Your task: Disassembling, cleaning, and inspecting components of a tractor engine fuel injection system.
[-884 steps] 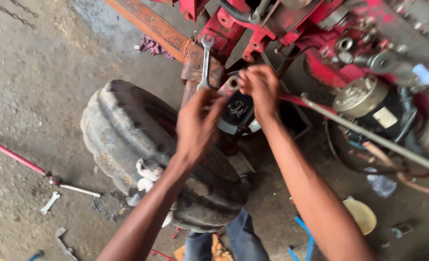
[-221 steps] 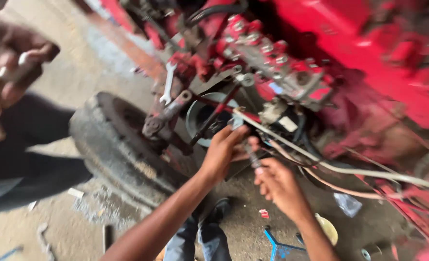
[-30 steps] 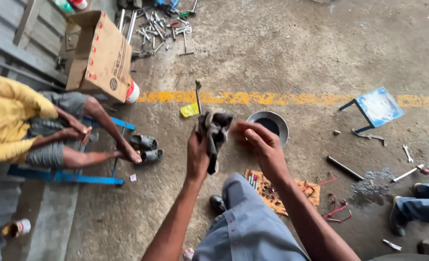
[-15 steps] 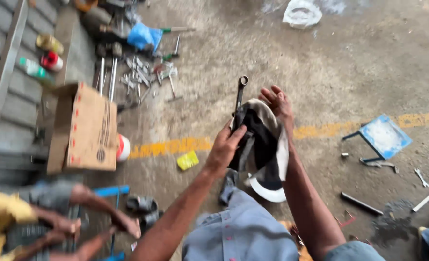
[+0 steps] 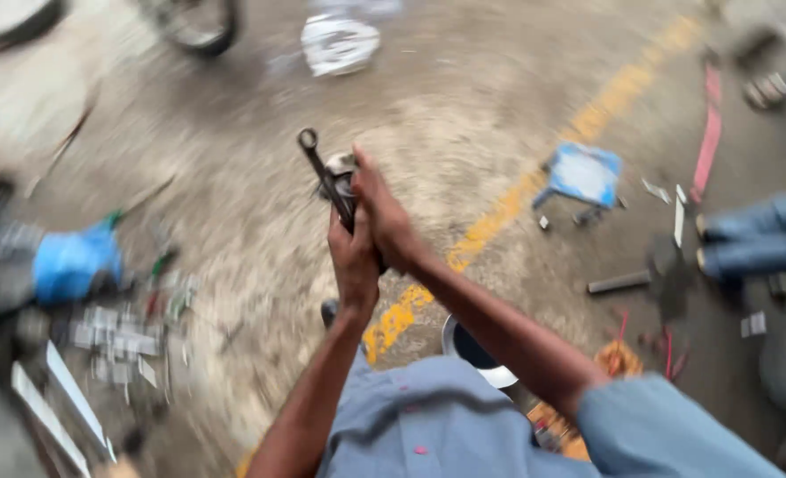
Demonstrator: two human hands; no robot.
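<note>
- Left hand (image 5: 354,257): closed round the shank of a dark ring spanner (image 5: 322,173), held out in front of the body.
- Right hand (image 5: 384,217): clasped over a small metal part (image 5: 340,165) at the spanner; part mostly hidden.
- Change from half a second ago: cardboard box and seated person gone from view; blue stool (image 5: 583,173) now lies right of the hands.
- Concrete floor (image 5: 428,97), yellow line (image 5: 499,212): heavily blurred.
- White bowl (image 5: 477,354): partly cut off by the blue shirt.

Left hand (image 5: 353,261) and right hand (image 5: 384,217) both grip a dark metal part (image 5: 340,181) with a wrench (image 5: 322,173), above the yellow floor line (image 5: 499,217). Blue stool (image 5: 580,174) lies beyond that line.
</note>
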